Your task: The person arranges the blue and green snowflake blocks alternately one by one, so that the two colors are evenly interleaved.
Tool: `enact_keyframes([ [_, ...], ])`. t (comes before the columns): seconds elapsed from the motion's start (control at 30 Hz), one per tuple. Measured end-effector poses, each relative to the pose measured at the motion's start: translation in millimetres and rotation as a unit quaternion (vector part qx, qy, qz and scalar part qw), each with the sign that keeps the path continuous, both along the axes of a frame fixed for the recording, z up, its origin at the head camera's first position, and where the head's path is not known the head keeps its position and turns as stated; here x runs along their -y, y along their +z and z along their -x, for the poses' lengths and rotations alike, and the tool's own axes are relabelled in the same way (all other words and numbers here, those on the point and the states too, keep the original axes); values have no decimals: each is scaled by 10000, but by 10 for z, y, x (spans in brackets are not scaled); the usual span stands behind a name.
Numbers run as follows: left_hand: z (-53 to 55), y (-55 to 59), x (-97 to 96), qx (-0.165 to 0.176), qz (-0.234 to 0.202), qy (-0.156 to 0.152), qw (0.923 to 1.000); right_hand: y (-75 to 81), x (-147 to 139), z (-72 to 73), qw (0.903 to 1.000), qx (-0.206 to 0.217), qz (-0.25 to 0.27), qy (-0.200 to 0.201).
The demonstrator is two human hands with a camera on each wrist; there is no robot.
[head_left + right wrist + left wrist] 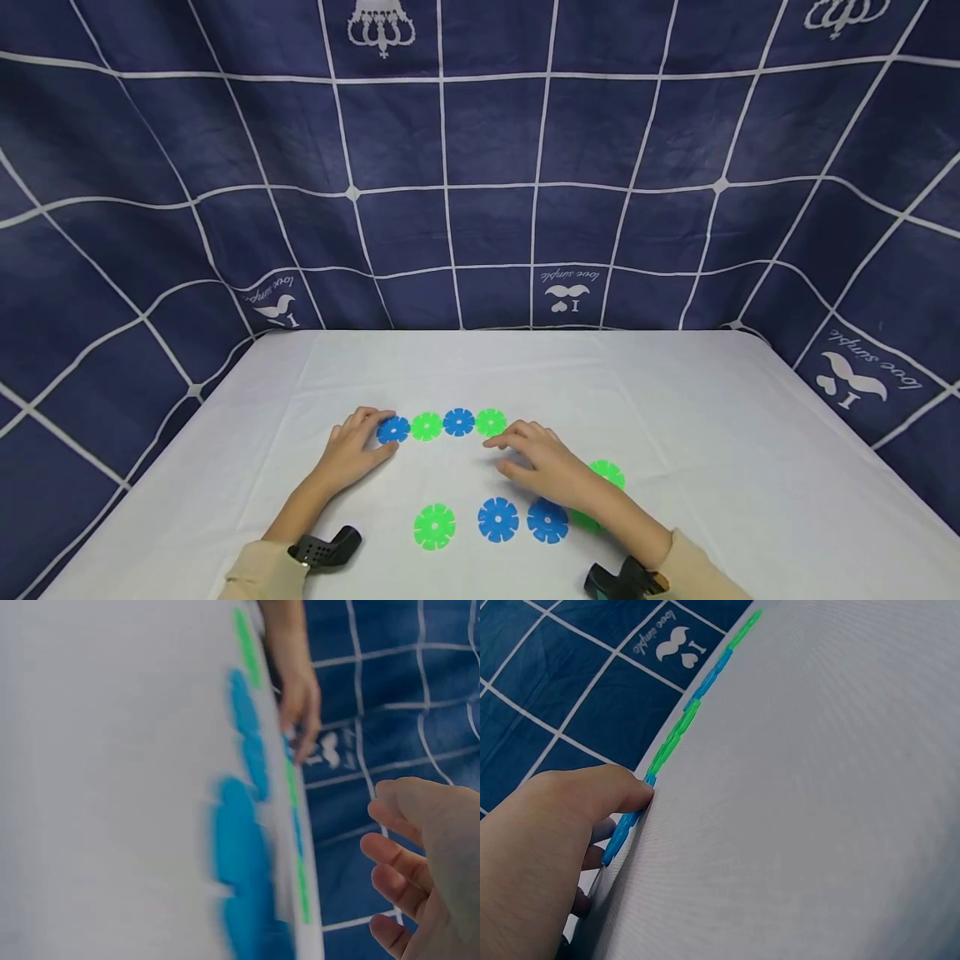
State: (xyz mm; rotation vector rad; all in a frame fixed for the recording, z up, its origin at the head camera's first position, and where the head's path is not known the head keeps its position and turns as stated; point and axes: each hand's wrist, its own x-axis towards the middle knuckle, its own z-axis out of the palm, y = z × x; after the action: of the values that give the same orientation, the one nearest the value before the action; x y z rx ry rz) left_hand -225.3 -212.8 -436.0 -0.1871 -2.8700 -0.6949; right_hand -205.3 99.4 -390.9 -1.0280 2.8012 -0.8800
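On the white table a row of four notched plastic building discs, blue and green in turn, lies flat, edge to edge. My left hand [351, 450] pinches the blue disc at the row's left end [387, 432], thumb at its near edge and index finger at its far edge. In the left wrist view the thumb [622, 789] rests against that disc's rim. My right hand [551, 462] hovers just right of and nearer than the green disc at the row's right end [486, 423]. Its fingers are loosely bent and hold nothing.
Nearer me lie a loose green disc [427, 533] and two blue discs, one left [491, 527] and one right [553, 528]. Two more green discs, one near [585, 522] and one far [611, 472], are partly hidden by the right forearm. A dark blue checked curtain [495, 225] surrounds the table.
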Motion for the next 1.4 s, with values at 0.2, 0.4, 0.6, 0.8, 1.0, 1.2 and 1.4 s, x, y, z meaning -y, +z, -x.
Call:
enact_keyframes([
  [0.2, -3, 11, 1, -38, 13, -17, 10000, -164, -6, -139, 9998, 90, -115, 134],
  [0.4, -3, 8, 7, 9, 32, -32, 10000, -296, -29, -170, 9995, 126, -108, 255],
  [0.6, 1, 1, 3, 2, 32, -34, 10000, -333, -55, -139, 9988, -31, -192, 453],
  [0.8, -1, 9, 10, -65, 32, -103, 9999, -349, -62, -137, 9972, -110, -229, 706],
  [1.0, -6, 13, 5, -69, 47, -131, 9999, -356, -74, -162, 9971, -161, -282, 682],
  [1.2, 7, 15, 1, -130, 77, -142, 9998, -362, -83, -164, 9965, -280, -320, 715],
  [1.4, -1, 19, 16, -106, 71, -133, 9998, -368, -77, -135, 9960, -217, -239, 830],
])
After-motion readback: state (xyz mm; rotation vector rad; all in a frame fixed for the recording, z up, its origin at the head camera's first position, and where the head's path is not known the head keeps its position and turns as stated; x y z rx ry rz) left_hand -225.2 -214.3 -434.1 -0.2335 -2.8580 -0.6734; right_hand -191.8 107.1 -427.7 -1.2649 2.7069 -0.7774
